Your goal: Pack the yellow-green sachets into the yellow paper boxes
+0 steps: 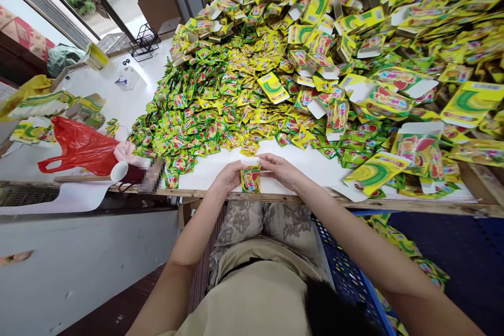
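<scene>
My left hand [228, 176] and my right hand [280, 169] together hold a small green and yellow carton [251, 178] upright at the near edge of the white table [303, 165]. Fingers of both hands are closed on the carton's top, where a white flap shows. Just beyond the hands lies a big heap of small green and yellow sachets [205, 110]. Flat and half-folded cartons [378, 94] of the same print pile up to the right and at the back.
A red plastic bag [79, 148] and a white-rimmed cup [124, 172] lie on the table at the left. A blue crate [350, 278] with cartons stands on the floor by my right leg. A black wire rack [144, 42] stands at the far left.
</scene>
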A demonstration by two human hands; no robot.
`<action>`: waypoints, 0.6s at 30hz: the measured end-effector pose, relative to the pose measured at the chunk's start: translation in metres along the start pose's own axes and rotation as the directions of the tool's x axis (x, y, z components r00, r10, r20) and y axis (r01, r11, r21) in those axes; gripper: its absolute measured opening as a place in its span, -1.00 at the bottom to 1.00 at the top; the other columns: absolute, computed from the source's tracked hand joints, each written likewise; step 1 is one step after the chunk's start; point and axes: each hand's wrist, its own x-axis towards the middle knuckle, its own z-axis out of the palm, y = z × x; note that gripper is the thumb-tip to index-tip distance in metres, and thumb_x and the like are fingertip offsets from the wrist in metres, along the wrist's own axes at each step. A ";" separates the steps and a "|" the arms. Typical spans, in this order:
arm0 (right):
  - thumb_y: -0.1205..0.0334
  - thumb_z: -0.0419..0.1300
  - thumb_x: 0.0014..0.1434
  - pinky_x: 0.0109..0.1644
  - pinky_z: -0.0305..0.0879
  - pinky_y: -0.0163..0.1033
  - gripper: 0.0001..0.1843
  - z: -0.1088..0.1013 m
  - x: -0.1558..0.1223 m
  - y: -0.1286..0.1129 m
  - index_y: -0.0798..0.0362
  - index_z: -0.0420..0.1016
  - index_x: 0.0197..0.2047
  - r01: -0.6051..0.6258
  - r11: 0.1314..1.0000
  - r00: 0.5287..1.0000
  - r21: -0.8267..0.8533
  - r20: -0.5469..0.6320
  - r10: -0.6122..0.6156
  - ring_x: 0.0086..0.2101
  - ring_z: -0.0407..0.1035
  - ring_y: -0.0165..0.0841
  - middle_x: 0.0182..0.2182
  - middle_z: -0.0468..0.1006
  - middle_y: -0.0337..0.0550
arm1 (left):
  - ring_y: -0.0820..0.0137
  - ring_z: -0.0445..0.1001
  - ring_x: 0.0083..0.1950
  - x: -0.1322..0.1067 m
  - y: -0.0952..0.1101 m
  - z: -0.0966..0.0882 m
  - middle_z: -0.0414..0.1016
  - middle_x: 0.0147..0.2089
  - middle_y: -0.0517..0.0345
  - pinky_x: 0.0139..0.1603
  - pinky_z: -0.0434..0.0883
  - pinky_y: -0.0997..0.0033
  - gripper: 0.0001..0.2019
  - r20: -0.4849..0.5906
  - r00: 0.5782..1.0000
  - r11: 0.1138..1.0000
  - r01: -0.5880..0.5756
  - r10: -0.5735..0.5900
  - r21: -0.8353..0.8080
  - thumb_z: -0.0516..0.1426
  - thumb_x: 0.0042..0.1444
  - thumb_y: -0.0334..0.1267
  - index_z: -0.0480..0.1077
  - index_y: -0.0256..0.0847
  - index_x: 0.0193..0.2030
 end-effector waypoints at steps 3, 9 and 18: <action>0.02 0.30 -0.04 -0.10 0.37 -0.21 -0.65 0.008 0.002 0.001 0.04 0.40 -0.24 0.001 0.999 0.996 0.048 0.093 -0.005 -0.26 0.41 -0.39 -0.28 0.51 -0.20 | 0.29 0.53 -0.23 0.000 0.001 -0.001 0.58 -0.36 0.07 -0.09 0.37 0.31 -0.71 0.004 1.000 1.000 0.022 -0.022 -0.001 0.20 -0.26 -0.47 0.48 -0.35 -0.28; 0.09 0.22 0.08 0.00 0.31 -0.03 -0.81 0.014 -0.002 -0.008 0.02 0.44 -0.28 0.418 0.749 0.834 -0.513 -0.109 -0.540 -0.11 0.34 -0.24 -0.20 0.47 -0.07 | 0.35 0.52 -0.29 -0.003 -0.009 -0.007 0.59 -0.30 0.08 -0.17 0.40 0.37 -0.75 -0.058 0.997 0.998 -0.060 0.060 0.001 0.25 -0.12 -0.34 0.48 -0.32 -0.24; 0.22 0.17 0.16 0.12 0.19 0.11 -0.86 0.013 -0.011 -0.004 0.00 0.54 -0.23 0.515 0.201 0.679 -0.833 0.254 -0.688 0.08 0.23 -0.10 0.04 0.40 0.06 | 0.36 0.53 -0.25 -0.004 -0.021 -0.011 0.58 -0.24 0.05 -0.18 0.43 0.39 -0.68 -0.090 0.991 0.995 -0.103 0.103 -0.002 0.22 0.04 -0.10 0.45 -0.27 -0.13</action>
